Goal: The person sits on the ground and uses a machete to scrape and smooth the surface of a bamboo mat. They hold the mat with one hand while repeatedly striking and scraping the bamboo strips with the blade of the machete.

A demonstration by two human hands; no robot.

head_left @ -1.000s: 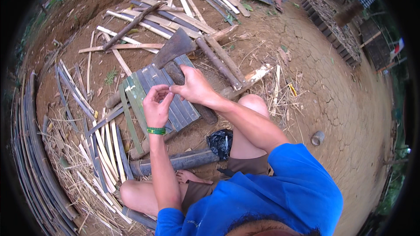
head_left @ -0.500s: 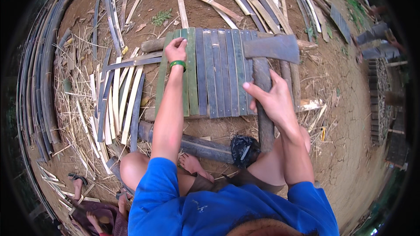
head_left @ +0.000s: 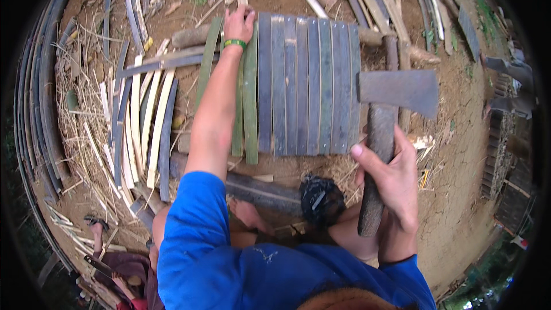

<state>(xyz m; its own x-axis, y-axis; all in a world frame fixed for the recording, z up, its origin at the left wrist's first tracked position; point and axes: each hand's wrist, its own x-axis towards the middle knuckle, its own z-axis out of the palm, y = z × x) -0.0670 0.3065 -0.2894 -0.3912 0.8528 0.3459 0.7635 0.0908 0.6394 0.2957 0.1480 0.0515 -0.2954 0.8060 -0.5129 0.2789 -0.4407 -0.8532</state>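
In front of me lies a panel of bamboo slats (head_left: 313, 86), dark slats side by side with several green ones at the left. My left hand (head_left: 238, 26), a green band on its wrist, is at the far end of the green slats. Its fingers are curled on the end of a green bamboo slat (head_left: 250, 109), whose near end sticks out past the dark ones. My right hand (head_left: 396, 178) grips the dark handle of an axe (head_left: 399, 89) just right of the panel. The axe head points away from me, its flared edge to the right.
Logs (head_left: 192, 37) lie under the panel. A black plastic bag (head_left: 321, 198) sits by my knees beside a dark bamboo piece (head_left: 264, 192). Pale split strips (head_left: 152, 120) are piled at left, long poles (head_left: 43, 97) beyond. Another person (head_left: 129, 278) is at lower left, near a knife (head_left: 99, 265).
My left hand has moved to the panel's far end. The green slats have shifted apart, one sliding nearer me. My right hand has carried the axe rightward, off the panel.
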